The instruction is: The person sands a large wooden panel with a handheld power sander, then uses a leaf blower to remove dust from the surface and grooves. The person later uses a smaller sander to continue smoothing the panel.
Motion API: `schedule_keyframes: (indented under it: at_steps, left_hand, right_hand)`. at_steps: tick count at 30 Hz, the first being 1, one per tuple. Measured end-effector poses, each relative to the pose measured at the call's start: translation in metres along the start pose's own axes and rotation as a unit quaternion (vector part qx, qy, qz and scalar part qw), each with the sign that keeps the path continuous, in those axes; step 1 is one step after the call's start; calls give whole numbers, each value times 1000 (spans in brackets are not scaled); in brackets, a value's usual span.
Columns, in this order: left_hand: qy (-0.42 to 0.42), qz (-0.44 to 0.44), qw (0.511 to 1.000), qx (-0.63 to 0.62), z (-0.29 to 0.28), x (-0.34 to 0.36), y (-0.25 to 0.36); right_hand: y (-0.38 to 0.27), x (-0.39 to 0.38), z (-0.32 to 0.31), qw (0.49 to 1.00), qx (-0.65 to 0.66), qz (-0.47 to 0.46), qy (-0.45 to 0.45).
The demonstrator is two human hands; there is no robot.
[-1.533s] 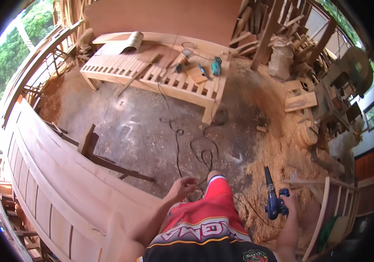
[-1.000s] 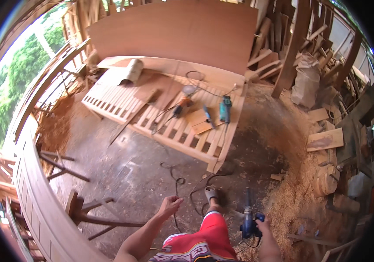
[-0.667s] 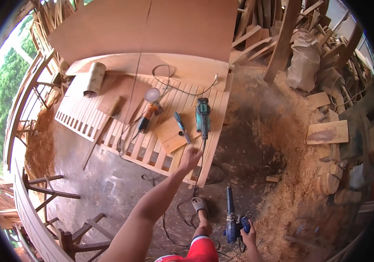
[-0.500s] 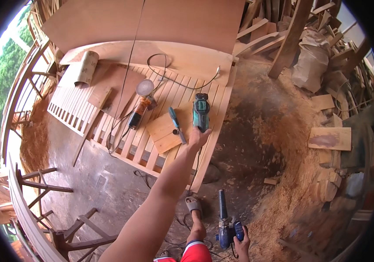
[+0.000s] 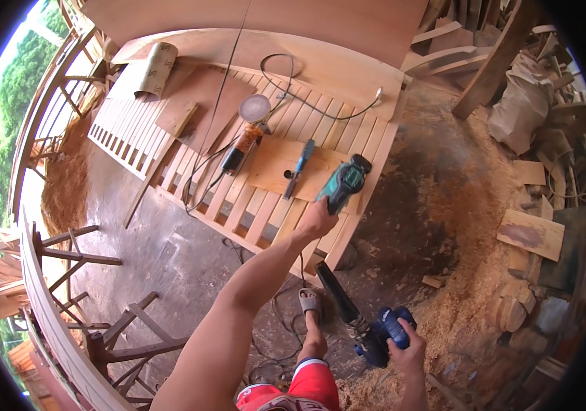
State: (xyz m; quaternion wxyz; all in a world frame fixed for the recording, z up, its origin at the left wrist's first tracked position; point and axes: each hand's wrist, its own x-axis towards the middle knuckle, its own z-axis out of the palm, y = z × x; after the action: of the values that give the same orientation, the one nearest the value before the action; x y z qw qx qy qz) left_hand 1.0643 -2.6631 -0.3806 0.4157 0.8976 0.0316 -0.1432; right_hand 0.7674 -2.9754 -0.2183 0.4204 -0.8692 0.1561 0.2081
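Observation:
My left hand (image 5: pixel 319 218) grips the rear of a teal and black power sander (image 5: pixel 345 183), which overlaps the right end of a light wooden board (image 5: pixel 265 171). Across that board lies a teal-handled chisel (image 5: pixel 304 156), beside a dark round spot or hole. My right hand (image 5: pixel 410 348) holds a blue cordless blower (image 5: pixel 375 339) by its handle, its black nozzle aimed up and left toward the slats' near corner. An orange and black angle grinder (image 5: pixel 241 149) with a round disc rests left of the board, on the slatted wooden panel (image 5: pixel 238 209).
A rolled abrasive sheet (image 5: pixel 156 68) and a flat brown panel (image 5: pixel 217 103) lie on the far left slats. Power cords trail over the slats and floor. Wooden frames (image 5: pixel 128 335) stand at left; sawdust (image 5: pixel 471 274) and offcuts (image 5: pixel 531 234) lie at right.
The sander has swung clockwise to point right. The board and chisel have turned clockwise too. My right hand has raised the blower, its nozzle now tilting left. The view has also shifted.

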Motion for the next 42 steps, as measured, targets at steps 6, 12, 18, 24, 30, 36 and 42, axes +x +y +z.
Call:
schedule_keyframes:
  at_steps: [6,12,18,24,30,36,42]
  left_hand:
    - [-31,-46,991,-120,-76,-119,19]
    - [92,-225,948,-205,-124,-272,10]
    - [132,-422,882,-162,-145,-458,-34]
    - [131,-568,798,-148,-113,-648,-66]
    - [315,-633,629,-323,-51,-781,-40]
    - [518,-501,527,-450,-16,-854,-38]
    - [585,-406,207,-671,66,-937,-52]
  right_hand:
    - [6,26,12,996,18,-47,70]
    - [-14,101,52,994,4,-112,0]
    - [-89,216,141,975,125,-121,-138]
    - [-124,289,178,974,133,-97,-153]
    - [-117,293,199,985,-84,-148,-41]
    - [-90,265,202,969,-198,-74,124]
    - [-103,142,268,899,-139,-388,-148]
